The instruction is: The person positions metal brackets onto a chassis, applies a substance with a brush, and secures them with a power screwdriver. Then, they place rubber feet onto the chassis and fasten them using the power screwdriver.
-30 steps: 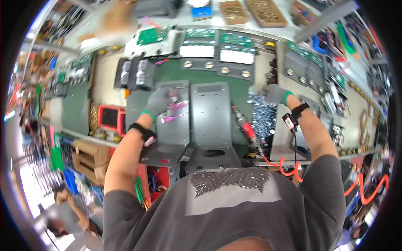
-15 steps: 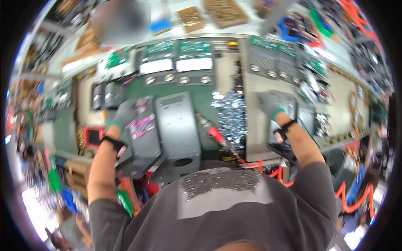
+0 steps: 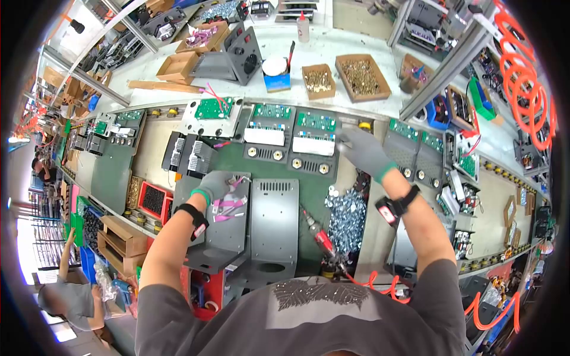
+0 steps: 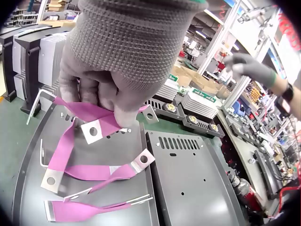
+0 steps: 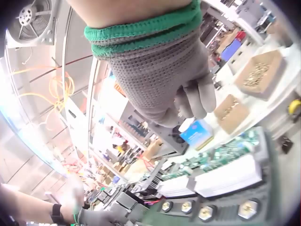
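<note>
My gloved left hand (image 3: 217, 185) is over the left grey metal panel (image 3: 228, 237). In the left wrist view, its fingertips pinch a purple-sleeved metal strip (image 4: 84, 111) with bare, holed ends. Several similar purple strips (image 4: 89, 173) lie below it on the panel. A second grey panel (image 3: 274, 213) with slots lies alongside. My gloved right hand (image 3: 365, 153) hovers beside the right circuit-board unit (image 3: 314, 144), with bent fingers and thumb close together; I cannot tell whether they hold something small. That unit carries a green board, a white block and round brass-coloured terminals.
A heap of small silvery parts (image 3: 346, 219) lies right of the panels, with a red power screwdriver (image 3: 323, 240) beside it. Black finned heatsinks (image 3: 199, 155) stand at the left. Cardboard trays of brass-coloured pieces (image 3: 362, 77) are on the back shelf.
My right hand has gone from the silvery heap to beside the circuit-board unit. The left hand stays over the purple strips. The head view has swung right, then back.
</note>
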Demonstrator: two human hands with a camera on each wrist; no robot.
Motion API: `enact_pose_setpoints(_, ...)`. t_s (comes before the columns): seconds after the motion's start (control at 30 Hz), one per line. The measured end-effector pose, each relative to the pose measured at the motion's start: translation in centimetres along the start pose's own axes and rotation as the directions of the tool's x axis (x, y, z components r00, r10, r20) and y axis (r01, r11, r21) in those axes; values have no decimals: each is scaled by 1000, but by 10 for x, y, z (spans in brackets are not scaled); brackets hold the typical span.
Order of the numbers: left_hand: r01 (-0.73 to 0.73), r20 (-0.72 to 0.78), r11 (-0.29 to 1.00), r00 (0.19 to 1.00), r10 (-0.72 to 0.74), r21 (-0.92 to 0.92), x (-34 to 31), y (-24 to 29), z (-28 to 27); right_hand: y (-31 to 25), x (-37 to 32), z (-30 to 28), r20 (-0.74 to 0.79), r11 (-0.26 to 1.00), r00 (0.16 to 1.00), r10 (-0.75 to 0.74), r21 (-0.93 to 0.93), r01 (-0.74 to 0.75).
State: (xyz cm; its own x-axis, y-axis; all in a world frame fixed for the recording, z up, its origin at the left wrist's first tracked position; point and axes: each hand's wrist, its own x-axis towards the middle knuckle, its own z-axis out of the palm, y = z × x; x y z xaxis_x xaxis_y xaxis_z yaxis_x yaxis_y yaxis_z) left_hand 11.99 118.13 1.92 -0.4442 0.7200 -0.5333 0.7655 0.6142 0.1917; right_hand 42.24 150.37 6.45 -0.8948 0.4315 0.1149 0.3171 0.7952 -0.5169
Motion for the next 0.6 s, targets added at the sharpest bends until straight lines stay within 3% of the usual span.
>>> enact_pose_setpoints(0.03, -3, -15, 1000, 1000, 3, -7, 0, 2, 0, 7, 37, 16, -42, 990, 991, -126, -73, 123)
enact_pose_setpoints(0.07, 20, -12, 1000, 1000, -19, 10, 0, 4, 1, -12, 67, 15, -105, 987, 982, -158, -19, 157)
enact_pose_setpoints(0.13, 25, -57, 1000, 998, -24, 2, 6, -6, 15, -36, 127, 15, -53, 983, 986, -159, -98, 154)
enact_pose_setpoints(0.27, 70, -59, 997, 996, -71, -22, 5, -9, 24, -38, 231, 28, 91, 934, 994, 54, -357, -18)
enact_pose_setpoints(0.4, 112, 8, 989, 994, -112, -92, -3, -2, 19, -31, 279, 43, 183, 847, 951, 248, -517, -121)
enact_pose_setpoints(0.5, 106, -1, 985, 994, -107, -137, -6, -3, 19, -21, 291, 58, 142, 798, 943, 302, -579, -168)
enact_pose_setpoints(0.6, 79, -12, 984, 997, -82, -158, -9, -7, 29, -10, 298, 58, 138, 784, 960, 246, -610, -113)
